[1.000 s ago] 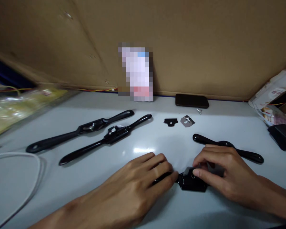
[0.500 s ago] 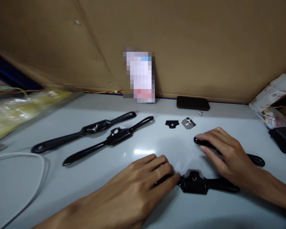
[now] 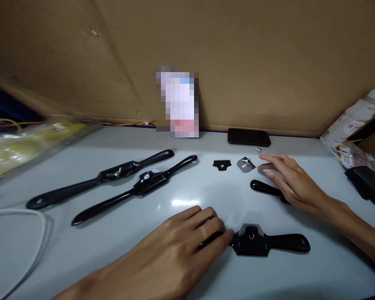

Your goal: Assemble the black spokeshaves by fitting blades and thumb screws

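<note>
My left hand (image 3: 181,246) lies over the left handle of a black spokeshave (image 3: 262,242) at the near edge of the white table (image 3: 187,187), fingers curled on the handle. My right hand (image 3: 289,179) reaches forward with fingers stretched out, its tips close to a small silver blade plate (image 3: 245,164) with a screw on it. Left of the plate lies a black cap piece (image 3: 221,165). Under my right hand rests a second black spokeshave (image 3: 264,188), partly hidden. A small loose screw (image 3: 258,150) sits just behind the fingertips.
Two more black spokeshaves (image 3: 103,178) (image 3: 137,187) lie at the left middle. A dark phone (image 3: 248,137) lies by the cardboard wall (image 3: 237,62). A yellow plastic bag (image 3: 21,146) is at the left, a white cable (image 3: 18,246) near left, packets (image 3: 353,129) and a black object (image 3: 367,185) at right.
My right hand left the near spokeshave's body and moved forward and up toward the small silver plate. My left hand stayed on the handle.
</note>
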A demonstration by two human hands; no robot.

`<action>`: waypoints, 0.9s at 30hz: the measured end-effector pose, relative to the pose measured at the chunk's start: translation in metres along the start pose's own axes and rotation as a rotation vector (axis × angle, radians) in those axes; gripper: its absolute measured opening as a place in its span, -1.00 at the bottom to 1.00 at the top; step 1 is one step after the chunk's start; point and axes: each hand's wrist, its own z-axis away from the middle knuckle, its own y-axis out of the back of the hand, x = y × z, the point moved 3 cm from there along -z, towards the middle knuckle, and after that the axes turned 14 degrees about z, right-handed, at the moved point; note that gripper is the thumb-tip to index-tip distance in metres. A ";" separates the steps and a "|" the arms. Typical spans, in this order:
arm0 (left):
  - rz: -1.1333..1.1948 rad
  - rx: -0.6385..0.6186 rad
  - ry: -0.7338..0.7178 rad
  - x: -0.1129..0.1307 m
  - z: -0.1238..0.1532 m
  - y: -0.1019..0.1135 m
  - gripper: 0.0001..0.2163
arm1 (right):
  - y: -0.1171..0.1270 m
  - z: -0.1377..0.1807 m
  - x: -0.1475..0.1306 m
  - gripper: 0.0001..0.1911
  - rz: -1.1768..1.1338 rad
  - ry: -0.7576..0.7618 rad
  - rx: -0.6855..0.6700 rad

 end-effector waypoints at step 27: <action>-0.015 -0.007 -0.007 0.002 0.001 0.001 -0.58 | 0.013 -0.009 0.024 -0.89 0.016 -0.107 -0.021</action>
